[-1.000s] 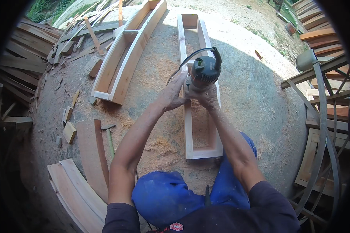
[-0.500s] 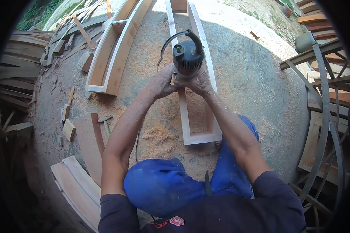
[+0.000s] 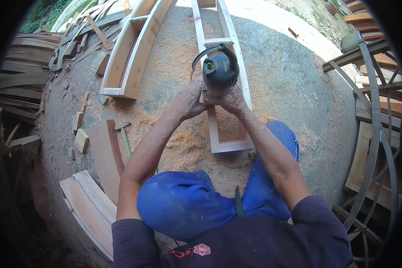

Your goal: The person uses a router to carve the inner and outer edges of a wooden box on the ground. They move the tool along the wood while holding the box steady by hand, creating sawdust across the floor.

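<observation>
A dark power router [image 3: 219, 71] stands upright on a long, narrow wooden frame [image 3: 232, 146], its cord looping up from the top. My left hand [image 3: 190, 99] is closed on the router's left side, and my right hand [image 3: 231, 99] wraps its right side. Both hands are low on the tool, close to the frame's top edges. The router's base and bit are hidden under the motor and my hands. Just beyond the tool, a crosspiece joins the frame's two long sides.
A second, curved wooden frame [image 3: 131, 85] lies to the left. Nearer are a hammer [image 3: 124, 134], a flat board [image 3: 100, 152] and curved boards [image 3: 87, 201]. Shavings [image 3: 183, 143] cover the ground. Stacked curved slats [image 3: 24, 82] line the left; curved wooden pieces [image 3: 370, 134] stand at right.
The router has come a little toward me along the frame, with both hands still on it, and the crosspiece behind it now shows. The whole view has tilted slightly.
</observation>
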Demonstrator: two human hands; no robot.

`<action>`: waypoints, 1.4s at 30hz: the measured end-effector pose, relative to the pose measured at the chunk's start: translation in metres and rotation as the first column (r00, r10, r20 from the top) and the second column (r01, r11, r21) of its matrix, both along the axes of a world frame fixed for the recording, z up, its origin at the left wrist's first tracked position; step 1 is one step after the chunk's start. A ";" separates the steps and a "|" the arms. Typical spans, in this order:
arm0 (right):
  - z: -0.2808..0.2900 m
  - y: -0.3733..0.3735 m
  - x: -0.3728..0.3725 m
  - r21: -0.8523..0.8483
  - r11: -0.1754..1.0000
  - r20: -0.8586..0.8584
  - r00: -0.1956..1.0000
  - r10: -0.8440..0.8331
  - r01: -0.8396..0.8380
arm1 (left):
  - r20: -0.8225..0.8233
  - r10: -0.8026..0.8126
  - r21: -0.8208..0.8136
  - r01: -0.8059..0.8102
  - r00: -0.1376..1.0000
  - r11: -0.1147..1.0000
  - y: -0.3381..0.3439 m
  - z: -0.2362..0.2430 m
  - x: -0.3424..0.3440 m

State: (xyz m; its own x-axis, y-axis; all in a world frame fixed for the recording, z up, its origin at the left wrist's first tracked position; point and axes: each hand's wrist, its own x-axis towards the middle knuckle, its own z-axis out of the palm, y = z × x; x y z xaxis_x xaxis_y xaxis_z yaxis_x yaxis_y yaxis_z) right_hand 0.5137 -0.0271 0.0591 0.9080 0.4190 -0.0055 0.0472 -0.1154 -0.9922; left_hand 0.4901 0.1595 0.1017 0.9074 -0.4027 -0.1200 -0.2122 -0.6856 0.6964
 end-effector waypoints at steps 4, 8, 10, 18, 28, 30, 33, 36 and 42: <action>-0.006 0.000 -0.018 -0.126 0.992 0.109 0.994 0.017 -0.003 | 0.089 0.018 -0.038 -0.015 0.996 0.999 0.005 -0.028 -0.024; -0.004 -0.006 -0.039 -0.221 0.975 0.185 0.982 0.038 0.004 | 0.114 0.018 -0.036 -0.014 0.993 0.999 0.002 -0.026 -0.047; 0.000 -0.009 -0.052 -0.208 0.978 0.155 0.988 0.029 0.003 | 0.125 -0.001 -0.028 0.005 0.992 1.000 0.000 -0.020 -0.061; 0.000 -0.027 -0.111 -0.054 0.999 0.275 0.961 0.012 0.003 | 0.179 -0.002 -0.010 0.004 0.984 1.000 -0.009 -0.045 -0.118; -0.003 -0.034 -0.149 -0.185 0.982 0.455 0.888 0.063 0.025 | 0.096 0.046 -0.116 -0.035 0.994 0.993 -0.017 -0.062 -0.166; -0.007 -0.036 -0.155 -0.136 0.990 0.348 0.937 0.020 0.029 | 0.057 0.104 -0.209 -0.090 0.993 0.974 -0.022 -0.067 -0.174; -0.019 -0.040 -0.152 -0.182 0.983 0.333 0.943 0.031 0.032 | -0.061 0.168 -0.346 -0.179 0.984 0.921 -0.034 -0.080 -0.184; -0.029 -0.039 -0.154 -0.175 0.985 0.242 0.969 0.047 -0.004 | -0.162 0.215 -0.414 -0.264 0.963 0.871 -0.040 -0.091 -0.193; -0.061 -0.034 -0.151 -0.002 1.000 -0.090 0.996 -0.027 0.027 | -0.261 0.256 -0.476 -0.355 0.931 0.805 -0.046 -0.100 -0.197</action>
State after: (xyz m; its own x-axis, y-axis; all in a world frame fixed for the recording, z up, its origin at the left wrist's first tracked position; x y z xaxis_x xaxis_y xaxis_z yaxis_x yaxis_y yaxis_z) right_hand 0.3623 -0.0611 -0.0015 0.9149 0.3940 -0.0877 -0.0452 -0.1160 -0.9922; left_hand 0.2934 0.1134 0.0017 0.9769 -0.1558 -0.1461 0.1074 -0.2331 0.9665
